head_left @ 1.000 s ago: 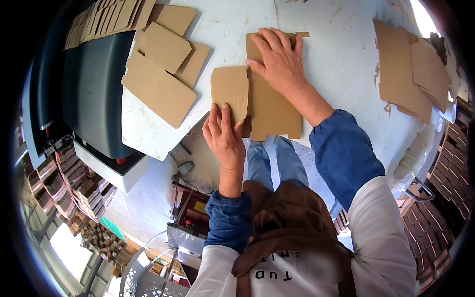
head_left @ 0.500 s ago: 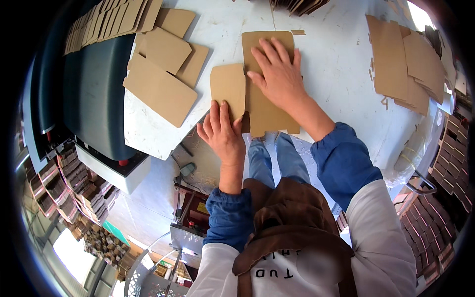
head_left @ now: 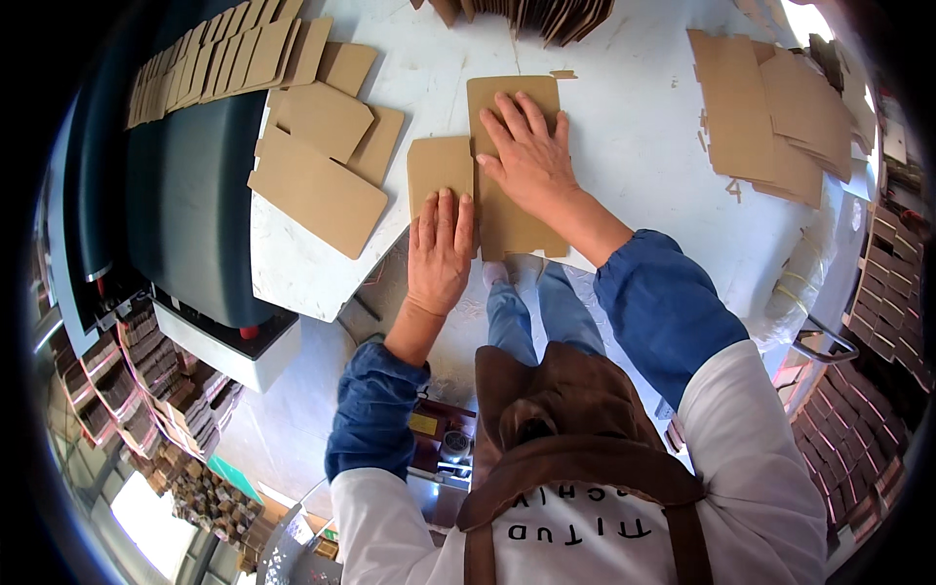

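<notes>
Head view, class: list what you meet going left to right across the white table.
Fanned row of cardboard blanks → loose overlapping cardboard sheets → left hand on small cardboard flap → right hand on tall cardboard piece → cardboard stack.

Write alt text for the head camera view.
Both hands press flat on brown cardboard at a white table's edge: left hand on a small piece, right hand on a longer piece. More cardboard sheets lie left.
</notes>
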A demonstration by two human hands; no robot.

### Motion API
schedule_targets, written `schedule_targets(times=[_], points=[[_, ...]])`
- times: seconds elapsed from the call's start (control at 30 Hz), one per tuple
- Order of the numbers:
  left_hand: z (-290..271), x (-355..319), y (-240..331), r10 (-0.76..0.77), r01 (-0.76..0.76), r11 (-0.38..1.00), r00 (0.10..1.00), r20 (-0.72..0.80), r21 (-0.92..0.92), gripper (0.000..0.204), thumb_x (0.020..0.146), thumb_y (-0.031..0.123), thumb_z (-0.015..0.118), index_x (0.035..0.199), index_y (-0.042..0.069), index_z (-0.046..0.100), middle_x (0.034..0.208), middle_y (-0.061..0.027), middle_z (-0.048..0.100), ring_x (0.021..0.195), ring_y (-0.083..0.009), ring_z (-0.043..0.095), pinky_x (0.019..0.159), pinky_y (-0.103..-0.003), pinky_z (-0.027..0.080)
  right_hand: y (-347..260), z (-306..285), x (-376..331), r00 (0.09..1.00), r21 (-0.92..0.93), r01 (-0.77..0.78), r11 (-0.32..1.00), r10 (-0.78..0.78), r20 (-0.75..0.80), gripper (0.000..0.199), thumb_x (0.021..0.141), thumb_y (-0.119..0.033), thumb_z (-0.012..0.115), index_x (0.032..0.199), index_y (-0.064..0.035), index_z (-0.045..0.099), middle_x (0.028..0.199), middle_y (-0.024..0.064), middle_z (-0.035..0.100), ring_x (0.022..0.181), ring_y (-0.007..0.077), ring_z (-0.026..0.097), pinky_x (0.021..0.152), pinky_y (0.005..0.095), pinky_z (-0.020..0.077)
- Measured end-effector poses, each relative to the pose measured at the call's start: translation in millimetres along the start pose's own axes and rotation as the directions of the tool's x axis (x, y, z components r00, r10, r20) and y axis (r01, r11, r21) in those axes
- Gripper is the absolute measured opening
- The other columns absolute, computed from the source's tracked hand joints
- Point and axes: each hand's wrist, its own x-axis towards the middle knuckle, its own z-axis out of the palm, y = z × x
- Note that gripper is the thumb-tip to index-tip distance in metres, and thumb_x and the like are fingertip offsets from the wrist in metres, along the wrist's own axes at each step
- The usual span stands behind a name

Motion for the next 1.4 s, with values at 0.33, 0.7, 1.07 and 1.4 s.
schedule_targets(times=[0.33,0.7,1.07,1.4], points=[[-21,13,-19,-0.065,0.045,0.966,0.996,-0.069,-0.254,0.054,0.083,0.004,0.054,0.136,-0.003,0.042,0.13,-0.0182,0.054,0.121,-0.0332,0.051,0.097,-0.042,0.045,-6,-24,8,0.997,0.038,-0.046,0.998,0.043,0.069,0.056,0.09,-0.04,0.059,0.136,-0.0117,0.046,0.15,0.0073,0.033,0.141,0.029,0.024,0.106,0.0658,0.0217],[-34,9,-33,-0.381,0.274,0.828,0.915,-0.133,-0.489,0.048,0.083,-0.004,0.054,0.13,0.0,0.048,0.107,-0.0192,0.064,0.091,-0.0337,0.065,0.074,-0.04,0.053,-17,-51,3,0.822,0.723,-0.526,0.448,0.485,0.297,0.058,0.086,-0.034,0.066,0.125,0.0059,0.048,0.12,0.0241,0.059,0.11,0.034,0.06,0.092,0.0387,0.0485],[-20,2,-31,-0.432,0.319,0.836,0.885,-0.176,-0.447,0.042,0.085,-0.001,0.055,0.126,0.0,0.05,0.107,-0.0181,0.065,0.089,-0.0323,0.066,0.072,-0.04,0.054,-27,-51,-2,0.841,0.768,-0.478,0.426,0.473,0.261,0.047,0.087,-0.027,0.066,0.119,0.0041,0.051,0.109,0.0187,0.065,0.099,0.027,0.064,0.084,0.0353,0.0507],[-24,0,-42,-0.594,0.42,0.65,0.801,-0.078,-0.633,0.028,0.094,0.003,0.05,0.122,0.003,0.054,0.083,-0.0195,0.065,0.074,-0.0364,0.064,0.063,-0.043,0.051,-49,-72,6,0.844,0.579,-0.528,0.621,0.463,0.272,0.052,0.088,-0.031,0.062,0.128,-0.0024,0.045,0.108,0.0198,0.066,0.099,0.0344,0.065,0.086,0.0404,0.0497]])
